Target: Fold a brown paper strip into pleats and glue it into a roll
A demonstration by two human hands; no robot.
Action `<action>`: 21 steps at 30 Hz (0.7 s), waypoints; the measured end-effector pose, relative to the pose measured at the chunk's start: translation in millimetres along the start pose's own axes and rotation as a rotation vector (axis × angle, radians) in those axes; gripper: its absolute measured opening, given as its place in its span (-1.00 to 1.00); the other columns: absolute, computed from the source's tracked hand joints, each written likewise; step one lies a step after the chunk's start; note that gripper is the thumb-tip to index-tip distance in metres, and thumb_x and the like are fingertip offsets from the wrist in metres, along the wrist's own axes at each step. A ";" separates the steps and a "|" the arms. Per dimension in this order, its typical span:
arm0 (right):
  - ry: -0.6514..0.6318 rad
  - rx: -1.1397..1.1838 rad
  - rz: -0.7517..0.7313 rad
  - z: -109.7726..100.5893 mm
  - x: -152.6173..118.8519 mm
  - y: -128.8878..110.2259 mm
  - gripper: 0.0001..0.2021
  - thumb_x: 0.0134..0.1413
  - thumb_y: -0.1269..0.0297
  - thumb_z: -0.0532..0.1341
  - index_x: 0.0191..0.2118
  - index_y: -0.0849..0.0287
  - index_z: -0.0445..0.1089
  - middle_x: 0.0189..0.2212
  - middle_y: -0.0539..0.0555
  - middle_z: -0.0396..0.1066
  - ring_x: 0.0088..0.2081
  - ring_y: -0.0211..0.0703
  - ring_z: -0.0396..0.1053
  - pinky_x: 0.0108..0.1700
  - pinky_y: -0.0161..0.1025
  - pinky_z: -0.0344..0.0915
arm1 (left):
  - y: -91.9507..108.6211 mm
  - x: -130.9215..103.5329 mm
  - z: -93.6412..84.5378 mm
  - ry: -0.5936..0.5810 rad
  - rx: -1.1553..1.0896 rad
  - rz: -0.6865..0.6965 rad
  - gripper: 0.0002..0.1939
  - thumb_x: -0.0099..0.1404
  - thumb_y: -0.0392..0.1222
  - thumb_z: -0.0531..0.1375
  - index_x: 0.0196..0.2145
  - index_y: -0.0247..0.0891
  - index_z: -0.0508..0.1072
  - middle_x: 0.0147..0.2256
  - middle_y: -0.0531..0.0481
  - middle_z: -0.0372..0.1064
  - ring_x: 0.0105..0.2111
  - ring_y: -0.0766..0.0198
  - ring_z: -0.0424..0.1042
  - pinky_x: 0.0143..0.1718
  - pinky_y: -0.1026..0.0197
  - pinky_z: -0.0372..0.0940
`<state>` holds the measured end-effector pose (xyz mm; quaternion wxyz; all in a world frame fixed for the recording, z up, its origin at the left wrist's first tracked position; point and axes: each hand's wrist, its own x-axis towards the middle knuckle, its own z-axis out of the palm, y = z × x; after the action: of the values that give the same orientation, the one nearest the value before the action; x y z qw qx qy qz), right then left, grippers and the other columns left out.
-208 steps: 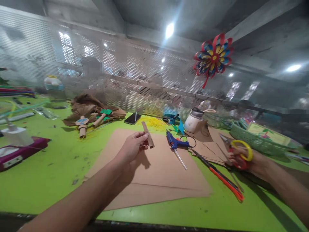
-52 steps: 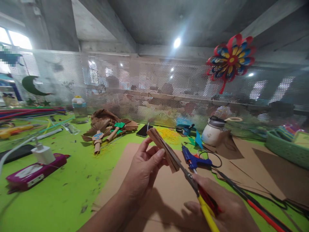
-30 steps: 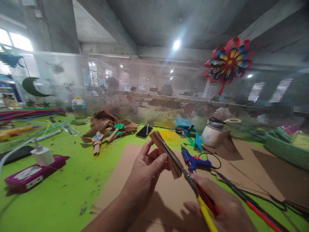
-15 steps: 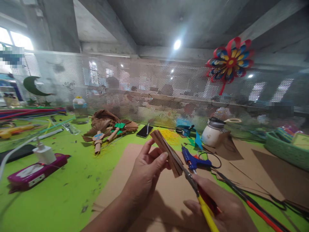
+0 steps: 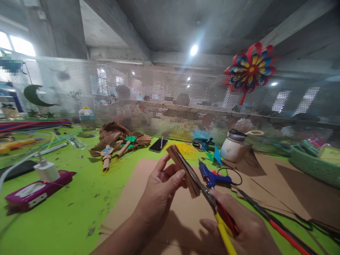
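Between the thumb and fingers of my left hand (image 5: 164,186) is a folded stack of brown paper (image 5: 183,170), tilted with its upper end to the left. My right hand (image 5: 239,219) grips scissors (image 5: 211,200) with yellow and red handles. The scissor blades lie along the right side of the folded paper, pointing up and left; I cannot tell how far apart they are. Beneath both hands lies a large sheet of brown paper (image 5: 124,198). A blue glue gun (image 5: 212,175) rests just beyond my right hand.
A purple power strip (image 5: 39,193) with a white plug stands at left on the green table (image 5: 79,209). Farther back are brown paper figures (image 5: 107,156), a phone (image 5: 158,144), yellow shreds (image 5: 186,150) and a white jar (image 5: 231,148). At right are more brown sheets (image 5: 287,191) and a green basket (image 5: 313,164).
The scissors have slid slightly up and left along the folded paper, their blades reaching nearer its upper end. My left hand keeps its hold. The whole view has shifted slightly.
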<state>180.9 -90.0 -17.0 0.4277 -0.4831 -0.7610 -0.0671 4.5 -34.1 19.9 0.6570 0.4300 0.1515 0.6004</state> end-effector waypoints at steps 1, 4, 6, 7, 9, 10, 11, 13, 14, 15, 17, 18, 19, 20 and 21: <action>0.006 -0.008 0.001 0.1 0.0 -0.1 -0.62 0.04 0.08 0.17 -0.06 0.18 0.34 -0.38 0.13 0.45 -0.50 -0.20 0.42 -0.61 -0.39 0.29 | -0.3 -0.7 0.5 0.009 -0.004 -0.006 -0.44 0.11 -0.33 0.28 0.06 -0.17 0.25 -0.39 0.03 0.34 -0.32 0.27 0.35 -0.28 0.21 0.26; 0.018 -0.021 0.008 0.4 0.0 0.0 -0.61 0.04 0.07 0.17 -0.06 0.19 0.34 -0.38 0.13 0.45 -0.50 -0.19 0.41 -0.58 -0.37 0.31 | -1.7 -2.6 2.1 0.018 -0.011 -0.021 -0.37 0.10 -0.34 0.28 0.11 -0.15 0.20 -0.39 0.04 0.34 -0.35 0.29 0.34 -0.30 0.22 0.25; 0.022 -0.015 0.014 0.5 0.3 -0.1 -0.61 0.04 0.05 0.17 -0.07 0.18 0.35 -0.39 0.12 0.45 -0.52 -0.20 0.41 -0.59 -0.38 0.31 | -3.1 -3.3 2.6 0.009 -0.007 -0.027 -0.36 0.10 -0.32 0.29 0.11 -0.16 0.20 -0.37 0.02 0.35 -0.36 0.30 0.34 -0.32 0.23 0.25; 0.025 -0.009 0.016 0.5 0.6 -0.4 -0.61 0.04 0.04 0.17 -0.07 0.18 0.35 -0.40 0.11 0.45 -0.52 -0.20 0.40 -0.59 -0.38 0.31 | -3.8 -3.5 2.6 0.004 -0.003 -0.030 -0.37 0.09 -0.31 0.29 0.11 -0.17 0.21 -0.37 0.01 0.35 -0.36 0.29 0.35 -0.32 0.23 0.25; 0.032 0.004 0.024 0.1 1.3 -1.5 -0.62 0.04 0.05 0.16 -0.09 0.17 0.36 -0.39 0.11 0.45 -0.52 -0.21 0.40 -0.61 -0.40 0.30 | -5.3 -3.7 2.6 -0.007 0.004 -0.037 -0.39 0.09 -0.30 0.30 0.10 -0.19 0.23 -0.37 -0.01 0.35 -0.35 0.26 0.36 -0.32 0.22 0.26; 0.036 0.011 0.027 -0.2 1.7 -2.3 -0.63 0.05 0.05 0.16 -0.09 0.17 0.36 -0.39 0.11 0.46 -0.51 -0.21 0.41 -0.61 -0.41 0.29 | -5.9 -3.8 2.6 -0.017 0.005 -0.039 -0.40 0.09 -0.30 0.30 0.09 -0.20 0.24 -0.36 -0.02 0.35 -0.34 0.26 0.36 -0.32 0.21 0.27; 0.038 0.017 0.032 -0.6 2.2 -3.2 -0.64 0.05 0.05 0.16 -0.10 0.17 0.37 -0.38 0.11 0.46 -0.50 -0.20 0.41 -0.61 -0.41 0.29 | -6.3 -3.8 2.7 -0.029 0.004 -0.042 -0.41 0.09 -0.30 0.30 0.08 -0.20 0.25 -0.35 -0.03 0.36 -0.34 0.26 0.36 -0.31 0.21 0.27; 0.037 0.027 0.041 -1.5 3.0 -5.2 -0.65 0.05 0.07 0.15 -0.10 0.16 0.37 -0.38 0.11 0.46 -0.47 -0.19 0.42 -0.61 -0.42 0.29 | -6.5 -4.0 3.0 -0.051 -0.007 -0.040 -0.46 0.11 -0.30 0.28 0.06 -0.20 0.27 -0.32 -0.05 0.37 -0.34 0.27 0.36 -0.30 0.21 0.28; 0.033 0.033 0.043 -2.0 3.3 -6.0 -0.66 0.05 0.07 0.15 -0.10 0.16 0.36 -0.37 0.11 0.46 -0.46 -0.19 0.43 -0.62 -0.42 0.29 | -6.3 -4.2 3.3 -0.061 -0.013 -0.037 -0.48 0.12 -0.30 0.28 0.04 -0.20 0.28 -0.31 -0.06 0.37 -0.34 0.28 0.37 -0.30 0.22 0.28; 0.030 0.038 0.043 -2.4 3.6 -6.8 -0.66 0.05 0.07 0.16 -0.10 0.16 0.36 -0.36 0.11 0.46 -0.46 -0.20 0.43 -0.63 -0.42 0.28 | -6.0 -4.4 3.6 -0.068 -0.020 -0.035 -0.50 0.13 -0.31 0.27 0.03 -0.20 0.29 -0.29 -0.07 0.38 -0.33 0.28 0.37 -0.29 0.22 0.28; 0.025 0.044 0.042 -3.2 4.2 -7.8 -0.66 0.06 0.08 0.16 -0.10 0.16 0.36 -0.36 0.12 0.46 -0.48 -0.21 0.42 -0.64 -0.43 0.27 | -5.0 -4.8 4.1 -0.084 -0.030 -0.038 -0.54 0.14 -0.31 0.26 0.01 -0.20 0.31 -0.27 -0.08 0.38 -0.31 0.27 0.38 -0.25 0.21 0.29; 0.026 0.044 0.038 -3.6 4.4 -8.1 -0.66 0.06 0.07 0.15 -0.10 0.16 0.36 -0.36 0.11 0.46 -0.49 -0.21 0.42 -0.64 -0.43 0.27 | -4.5 -5.0 4.4 -0.089 -0.033 -0.040 -0.54 0.15 -0.31 0.26 0.01 -0.20 0.31 -0.26 -0.09 0.39 -0.30 0.26 0.38 -0.24 0.20 0.29; 0.028 0.040 0.034 -3.9 4.5 -8.2 -0.66 0.06 0.07 0.15 -0.10 0.16 0.37 -0.37 0.11 0.46 -0.50 -0.21 0.42 -0.63 -0.42 0.28 | -4.0 -5.1 4.6 -0.093 -0.033 -0.039 -0.54 0.15 -0.31 0.26 0.01 -0.19 0.31 -0.25 -0.10 0.39 -0.29 0.25 0.38 -0.22 0.19 0.29; 0.031 0.036 0.029 -4.0 4.5 -8.1 -0.65 0.06 0.07 0.15 -0.10 0.16 0.37 -0.39 0.11 0.46 -0.51 -0.21 0.42 -0.62 -0.42 0.29 | -3.5 -5.1 4.7 -0.095 -0.030 -0.035 -0.54 0.14 -0.30 0.26 0.02 -0.19 0.32 -0.24 -0.10 0.39 -0.28 0.24 0.39 -0.21 0.18 0.29; 0.034 0.032 0.023 -4.1 4.3 -7.9 -0.66 0.06 0.07 0.15 -0.10 0.16 0.38 -0.40 0.10 0.46 -0.52 -0.21 0.42 -0.62 -0.41 0.29 | -3.2 -5.1 4.8 -0.096 -0.022 -0.031 -0.53 0.14 -0.30 0.26 0.02 -0.18 0.32 -0.24 -0.10 0.40 -0.28 0.24 0.39 -0.20 0.17 0.29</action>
<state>176.4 -93.3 -8.9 0.4490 -0.4838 -0.7490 -0.0580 8.9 -40.3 18.7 0.6774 0.4487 0.1197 0.5705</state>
